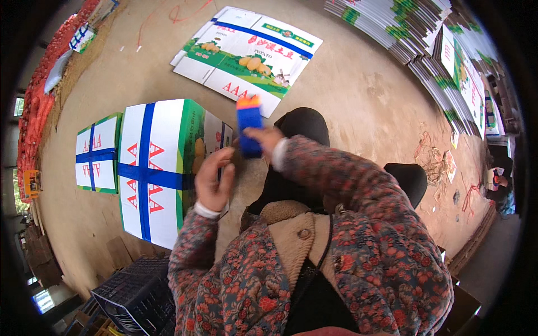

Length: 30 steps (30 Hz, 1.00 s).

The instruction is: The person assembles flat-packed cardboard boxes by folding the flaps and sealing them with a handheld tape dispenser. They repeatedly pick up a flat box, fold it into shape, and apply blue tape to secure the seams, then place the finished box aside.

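In my right hand (268,140) is a blue tape dispenser (249,120) with an orange end, slightly blurred and held above the floor. My left hand (214,180) is beside the near side of a white and green carton (162,215), its fingers apart and nothing in them; whether it touches the carton I cannot tell. Blue tape crosses that carton's top in two directions. To its left stands a smaller carton (106,126), taped the same way. Ahead of me, flattened cartons (196,70) printed with potatoes lie on the floor, a blue strip across them.
Tall stacks of flattened cartons (437,81) rise at the far right. Red mesh sacks (33,131) line the far left. A dark plastic crate (134,294) sits at the lower left. Tangled string (430,154) lies on the floor to the right.
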Tool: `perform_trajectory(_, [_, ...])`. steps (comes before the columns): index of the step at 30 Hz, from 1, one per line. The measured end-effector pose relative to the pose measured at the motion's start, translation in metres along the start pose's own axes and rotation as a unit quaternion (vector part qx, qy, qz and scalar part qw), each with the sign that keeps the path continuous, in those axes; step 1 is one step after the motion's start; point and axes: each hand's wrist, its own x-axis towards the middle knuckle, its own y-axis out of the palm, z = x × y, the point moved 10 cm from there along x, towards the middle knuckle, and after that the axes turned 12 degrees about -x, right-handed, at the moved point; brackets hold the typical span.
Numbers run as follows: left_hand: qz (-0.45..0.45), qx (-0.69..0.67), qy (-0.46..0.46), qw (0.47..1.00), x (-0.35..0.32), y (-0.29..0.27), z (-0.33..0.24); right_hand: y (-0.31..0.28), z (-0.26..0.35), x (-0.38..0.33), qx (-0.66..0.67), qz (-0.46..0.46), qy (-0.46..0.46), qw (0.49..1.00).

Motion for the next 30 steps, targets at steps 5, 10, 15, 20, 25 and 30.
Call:
perform_trajectory(5, [-0.095,-0.214,-0.222,0.946,0.049,0.092,0.228,-0.190,0.131,-0.107,-0.087,-0.113,-0.220,0.965])
perform_trajectory(10, [-0.094,-0.098,-0.471,0.872,0.064,0.178,0.500,-0.365,0.069,-0.265,-0.031,-0.508,-0.122,0.852])
perform_trajectory(15, [-0.165,-0.096,-0.545,0.816,0.076,0.209,0.596,-0.382,-0.074,-0.361,0.120,-0.604,0.006,0.788])
perform_trajectory(20, [-0.322,-0.344,-0.558,0.683,0.084,0.214,0.559,-0.381,-0.112,-0.356,0.151,-0.613,0.040,0.774])
perform_trajectory(25, [-0.263,-0.516,-0.417,0.701,0.136,0.195,0.489,-0.382,-0.094,-0.329,0.091,-0.562,0.022,0.822])
perform_trajectory(30, [-0.233,-0.456,-0.332,0.793,0.187,0.138,0.382,-0.394,-0.082,-0.320,0.058,-0.559,-0.025,0.827])
